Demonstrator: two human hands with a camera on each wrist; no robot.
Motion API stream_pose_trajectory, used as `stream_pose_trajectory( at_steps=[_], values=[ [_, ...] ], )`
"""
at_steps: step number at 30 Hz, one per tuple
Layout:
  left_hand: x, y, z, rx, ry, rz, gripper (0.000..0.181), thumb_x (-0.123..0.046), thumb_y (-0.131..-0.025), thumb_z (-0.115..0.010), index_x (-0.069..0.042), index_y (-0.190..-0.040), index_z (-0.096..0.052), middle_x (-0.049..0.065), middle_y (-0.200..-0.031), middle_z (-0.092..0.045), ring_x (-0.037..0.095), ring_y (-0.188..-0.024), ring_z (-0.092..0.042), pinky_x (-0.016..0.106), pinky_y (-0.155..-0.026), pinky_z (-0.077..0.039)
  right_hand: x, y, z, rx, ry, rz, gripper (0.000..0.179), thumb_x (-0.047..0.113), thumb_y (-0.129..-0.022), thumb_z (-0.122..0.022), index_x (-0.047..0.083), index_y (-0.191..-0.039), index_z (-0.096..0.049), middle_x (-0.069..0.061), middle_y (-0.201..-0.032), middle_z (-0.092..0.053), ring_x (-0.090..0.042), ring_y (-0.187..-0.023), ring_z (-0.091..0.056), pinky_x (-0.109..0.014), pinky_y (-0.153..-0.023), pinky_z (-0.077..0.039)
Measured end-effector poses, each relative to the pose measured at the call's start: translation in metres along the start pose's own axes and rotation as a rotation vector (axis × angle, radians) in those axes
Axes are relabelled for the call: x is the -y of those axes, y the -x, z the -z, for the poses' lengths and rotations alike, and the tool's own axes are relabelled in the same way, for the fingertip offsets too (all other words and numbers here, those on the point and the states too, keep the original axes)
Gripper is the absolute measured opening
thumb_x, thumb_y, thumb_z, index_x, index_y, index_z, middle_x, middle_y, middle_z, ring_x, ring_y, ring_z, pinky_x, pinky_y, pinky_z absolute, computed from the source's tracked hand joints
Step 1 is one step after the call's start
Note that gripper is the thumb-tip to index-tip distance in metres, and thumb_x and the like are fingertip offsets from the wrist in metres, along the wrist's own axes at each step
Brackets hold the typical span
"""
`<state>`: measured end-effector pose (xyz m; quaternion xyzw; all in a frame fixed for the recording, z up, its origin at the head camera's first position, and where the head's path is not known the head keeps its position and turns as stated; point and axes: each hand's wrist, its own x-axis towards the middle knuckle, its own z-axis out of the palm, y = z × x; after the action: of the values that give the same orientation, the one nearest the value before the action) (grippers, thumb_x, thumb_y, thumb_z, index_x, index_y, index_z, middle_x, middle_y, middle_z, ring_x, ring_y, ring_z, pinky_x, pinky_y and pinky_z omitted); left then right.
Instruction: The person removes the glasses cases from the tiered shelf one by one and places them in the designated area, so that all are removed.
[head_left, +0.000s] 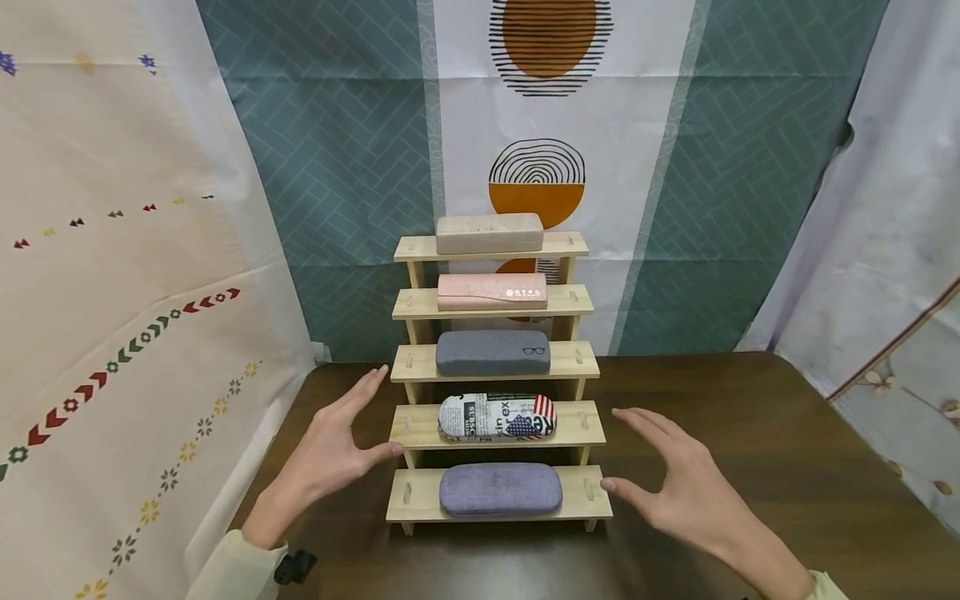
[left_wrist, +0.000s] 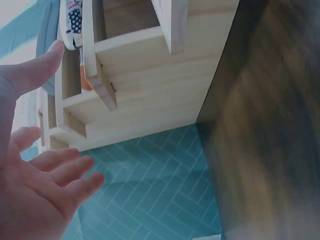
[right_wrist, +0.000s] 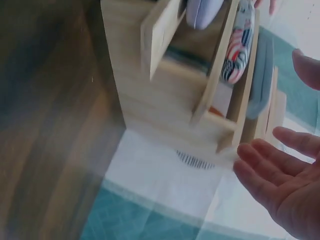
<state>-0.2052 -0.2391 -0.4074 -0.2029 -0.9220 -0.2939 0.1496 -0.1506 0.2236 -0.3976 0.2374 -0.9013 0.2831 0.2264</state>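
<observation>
A stepped wooden rack [head_left: 417, 500] stands on a dark table, one glasses case on each tier. From the top down lie a cream case [head_left: 490, 234], a pink case [head_left: 480, 293], a grey-blue case [head_left: 480, 354] with a small glasses drawing, a newsprint-patterned case [head_left: 480, 419] with a flag motif, and a lavender case [head_left: 500, 490] on the lowest tier. My left hand [head_left: 333, 450] is beside the rack's left edge, fingers extended and thumb apart, holding nothing. Mirroring it on the right, my right hand [head_left: 682, 483] has straight fingers near the lower tiers, also holding nothing.
The brown wooden table [head_left: 705, 400] runs out to both sides of the rack. Behind it hangs a teal and white patterned cloth [head_left: 352, 167]. Light printed fabric [head_left: 135, 275] covers the left side, and another pale cloth [head_left: 885, 275] hangs at the right.
</observation>
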Motion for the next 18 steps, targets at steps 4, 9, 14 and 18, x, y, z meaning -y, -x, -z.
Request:
stream_pose_trajectory(
  at_steps=[4, 9, 14, 18],
  values=[
    [-0.001, -0.001, -0.004, 0.009, 0.028, -0.001, 0.113, -0.036, -0.077, -0.097, -0.027, -0.168, -0.031, 0.006, -0.166, -0.04, 0.036, -0.147, -0.044, 0.061, -0.112, -0.045, 0.006, 0.005, -0.009, 0.007, -0.035, 0.026, 0.079, 0.027, -0.075, -0.098, 0.018, -0.145, -0.063, 0.003, -0.139, -0.064, -0.024, -0.126, -0.063, -0.022, -0.102, -0.047],
    [-0.002, 0.0, -0.01, 0.02, 0.053, 0.005, 0.113, -0.029, -0.076, -0.099, -0.024, -0.168, -0.034, 0.008, -0.162, -0.044, 0.036, -0.144, -0.048, 0.061, -0.111, -0.047, 0.011, 0.012, -0.027, 0.075, -0.07, -0.003, 0.074, 0.03, -0.076, -0.097, 0.014, -0.141, -0.066, 0.001, -0.138, -0.065, -0.026, -0.125, -0.064, -0.05, -0.097, -0.058],
    [-0.001, -0.001, -0.014, 0.019, 0.076, 0.025, 0.113, -0.026, -0.074, -0.1, -0.022, -0.167, -0.036, 0.01, -0.161, -0.046, 0.037, -0.142, -0.05, 0.061, -0.11, -0.047, 0.012, 0.013, -0.045, 0.136, -0.144, -0.027, 0.071, 0.029, -0.076, -0.097, 0.019, -0.139, -0.067, 0.009, -0.138, -0.064, -0.019, -0.127, -0.062, -0.051, -0.1, -0.057],
    [-0.001, -0.001, -0.017, 0.021, 0.098, 0.037, 0.112, -0.025, -0.074, -0.1, -0.022, -0.166, -0.037, 0.009, -0.161, -0.045, 0.038, -0.141, -0.051, 0.062, -0.11, -0.047, 0.01, 0.013, -0.058, 0.141, -0.183, -0.005, 0.07, 0.027, -0.075, -0.099, 0.022, -0.137, -0.067, 0.013, -0.136, -0.063, -0.014, -0.124, -0.062, -0.043, -0.1, -0.057]
  ],
)
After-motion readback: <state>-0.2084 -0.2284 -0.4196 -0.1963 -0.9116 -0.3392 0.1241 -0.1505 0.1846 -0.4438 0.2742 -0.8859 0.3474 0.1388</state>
